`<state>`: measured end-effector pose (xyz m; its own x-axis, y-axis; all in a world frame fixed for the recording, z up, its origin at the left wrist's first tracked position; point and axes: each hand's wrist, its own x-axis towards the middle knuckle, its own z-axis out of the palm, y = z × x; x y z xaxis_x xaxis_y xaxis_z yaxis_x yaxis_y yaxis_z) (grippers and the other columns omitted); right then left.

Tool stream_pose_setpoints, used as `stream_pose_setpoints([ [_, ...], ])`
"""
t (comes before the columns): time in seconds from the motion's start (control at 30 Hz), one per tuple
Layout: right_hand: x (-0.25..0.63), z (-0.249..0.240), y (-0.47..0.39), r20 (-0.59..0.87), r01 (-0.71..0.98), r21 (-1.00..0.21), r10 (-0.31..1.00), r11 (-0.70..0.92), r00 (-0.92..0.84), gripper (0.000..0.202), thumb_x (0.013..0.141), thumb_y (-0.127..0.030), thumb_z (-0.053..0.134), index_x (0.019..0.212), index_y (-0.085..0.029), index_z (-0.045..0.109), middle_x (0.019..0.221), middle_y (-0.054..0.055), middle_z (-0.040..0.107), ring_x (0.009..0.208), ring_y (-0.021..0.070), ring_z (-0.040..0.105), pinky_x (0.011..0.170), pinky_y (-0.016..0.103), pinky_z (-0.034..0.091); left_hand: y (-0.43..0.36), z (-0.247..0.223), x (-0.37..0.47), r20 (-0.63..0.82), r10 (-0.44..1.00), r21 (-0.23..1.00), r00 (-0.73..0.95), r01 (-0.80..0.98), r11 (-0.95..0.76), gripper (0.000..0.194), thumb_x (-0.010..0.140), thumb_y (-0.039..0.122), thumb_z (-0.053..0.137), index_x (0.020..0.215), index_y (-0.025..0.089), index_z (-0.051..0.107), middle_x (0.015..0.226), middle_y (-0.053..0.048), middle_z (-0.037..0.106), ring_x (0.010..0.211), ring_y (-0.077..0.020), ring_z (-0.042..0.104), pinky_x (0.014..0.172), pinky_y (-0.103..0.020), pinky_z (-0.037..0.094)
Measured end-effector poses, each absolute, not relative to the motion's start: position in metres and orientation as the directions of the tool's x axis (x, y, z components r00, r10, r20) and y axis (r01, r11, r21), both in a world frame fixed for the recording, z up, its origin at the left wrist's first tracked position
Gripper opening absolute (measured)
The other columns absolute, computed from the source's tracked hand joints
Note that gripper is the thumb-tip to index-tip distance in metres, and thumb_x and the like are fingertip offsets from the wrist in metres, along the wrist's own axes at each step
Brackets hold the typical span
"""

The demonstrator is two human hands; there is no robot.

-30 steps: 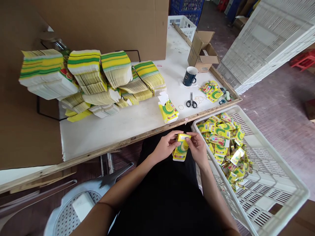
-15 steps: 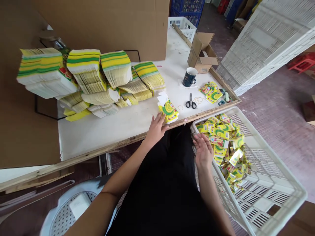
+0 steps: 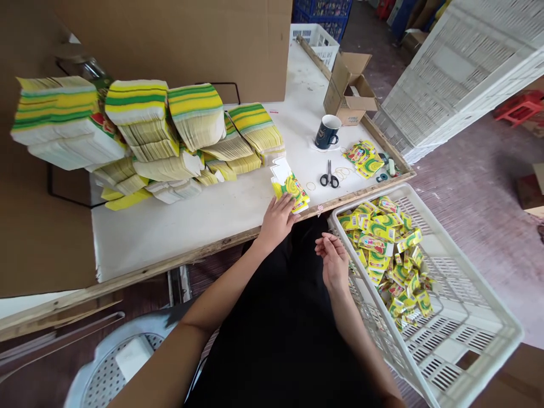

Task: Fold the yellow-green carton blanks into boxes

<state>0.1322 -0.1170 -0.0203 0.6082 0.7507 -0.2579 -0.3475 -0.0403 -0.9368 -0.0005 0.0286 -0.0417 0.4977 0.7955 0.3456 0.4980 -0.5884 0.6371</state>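
Note:
Near the table's front edge lies a small pile of flat yellow-green cartons (image 3: 292, 191) with white flaps. My left hand (image 3: 277, 222) rests on its near side, fingers stretched out over the top carton. My right hand (image 3: 334, 262) is in the air over my lap, just left of the white plastic crate (image 3: 467, 289). Its fingers are loosely curled, and no object shows in them. Inside the crate is a heap of folded yellow-green boxes (image 3: 378, 229).
Stacks of flat cartons (image 3: 193, 113) line the table's back left. Black scissors (image 3: 329, 175), rubber bands (image 3: 342, 173), a dark mug (image 3: 327, 133), more flat cartons (image 3: 364, 158) and an open cardboard box (image 3: 351, 93) are farther right. A wooden strip (image 3: 229, 243) edges the table.
My right hand has moved left, away from the crate, and its fingers have curled. A box above the heap has dropped onto it. My left hand has slid farther over the flat cartons.

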Motion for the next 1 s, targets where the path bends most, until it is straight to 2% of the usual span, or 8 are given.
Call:
stream_pose_setpoints([
  [0.13,0.128,-0.021,-0.119,-0.299,-0.38,-0.923,0.746,-0.067,0.595,0.038,0.069,-0.047,0.082,0.092,-0.019,0.071,0.075,0.002,0.071,0.06,0.013,0.057,0.057,0.027,0.045,0.022,-0.036,-0.007,0.423,0.8,0.69,0.427,0.42,-0.589,0.028,0.1,0.028,0.055,0.118,0.02,0.074,0.131,-0.012,0.072,0.132,-0.0284,0.063,0.119,-0.054,0.044],
  [0.33,0.127,-0.012,-0.112,-0.28,-0.419,-0.906,0.821,-0.055,0.498,0.055,0.089,-0.069,0.053,0.099,-0.019,0.073,0.081,0.007,0.072,0.066,0.0165,0.061,0.061,0.031,0.048,-0.013,-0.016,-0.02,0.646,0.643,0.644,0.411,0.158,-0.748,0.028,0.101,0.02,0.052,0.118,0.022,0.073,0.119,-0.009,0.077,0.12,-0.021,0.071,0.106,-0.04,0.059],
  [0.47,0.134,-0.01,-0.108,-0.225,-0.347,-0.937,0.81,-0.029,0.541,0.038,0.081,-0.057,0.072,0.094,-0.022,0.071,0.08,0.002,0.069,0.063,0.0147,0.056,0.058,0.029,0.045,-0.039,-0.012,-0.017,0.742,0.454,0.548,0.492,-0.055,-0.835,0.03,0.096,0.011,0.058,0.122,0.02,0.07,0.118,-0.011,0.077,0.122,-0.0217,0.069,0.104,-0.038,0.06],
  [0.57,0.14,-0.011,-0.109,-0.23,-0.326,-0.944,0.803,-0.047,0.551,0.037,0.072,-0.05,0.082,0.094,-0.022,0.072,0.079,0.001,0.066,0.061,0.0123,0.051,0.056,0.028,0.042,-0.049,-0.012,-0.016,0.731,0.48,0.587,0.485,-0.086,-0.805,0.036,0.094,0.011,0.061,0.128,0.022,0.067,0.128,-0.012,0.072,0.131,-0.0244,0.063,0.109,-0.043,0.056],
  [0.7,0.138,-0.009,-0.115,-0.233,-0.317,-0.947,0.782,-0.048,0.578,0.038,0.066,-0.048,0.086,0.09,-0.021,0.073,0.072,-0.001,0.061,0.056,0.0095,0.044,0.053,0.026,0.037,-0.049,-0.009,-0.017,0.592,0.722,0.784,0.358,-0.045,-0.62,0.054,0.093,0.024,0.068,0.145,0.024,0.054,0.152,-0.016,0.055,0.145,-0.0307,0.049,0.121,-0.053,0.042],
  [0.8,0.131,-0.008,-0.118,-0.241,-0.32,-0.945,0.804,-0.067,0.544,0.036,0.068,-0.047,0.085,0.091,-0.02,0.074,0.072,-0.001,0.062,0.055,0.0092,0.042,0.053,0.026,0.035,-0.043,-0.01,-0.015,0.349,0.86,0.936,0.371,-0.181,-0.302,0.064,0.094,0.042,0.066,0.152,0.022,0.045,0.157,-0.018,0.049,0.144,-0.0323,0.051,0.118,-0.05,0.045],
  [0.9,0.123,-0.007,-0.119,-0.261,-0.35,-0.932,0.835,-0.088,0.485,0.034,0.07,-0.044,0.084,0.093,-0.021,0.074,0.073,-0.001,0.063,0.056,0.0089,0.042,0.053,0.025,0.034,-0.037,-0.01,-0.014,0.185,0.832,0.949,0.523,-0.315,-0.013,0.068,0.092,0.056,0.064,0.148,0.019,0.051,0.151,-0.019,0.056,0.135,-0.0334,0.059,0.111,-0.047,0.052],
  [1.0,0.119,-0.008,-0.118,-0.292,-0.398,-0.911,0.849,-0.106,0.441,0.035,0.069,-0.041,0.086,0.095,-0.021,0.074,0.074,-0.002,0.065,0.055,0.0078,0.042,0.053,0.024,0.034,-0.034,-0.009,-0.016,0.181,0.749,0.928,0.638,-0.362,0.084,0.063,0.09,0.06,0.065,0.136,0.017,0.063,0.141,-0.017,0.065,0.128,-0.0342,0.065,0.109,-0.047,0.053],
])
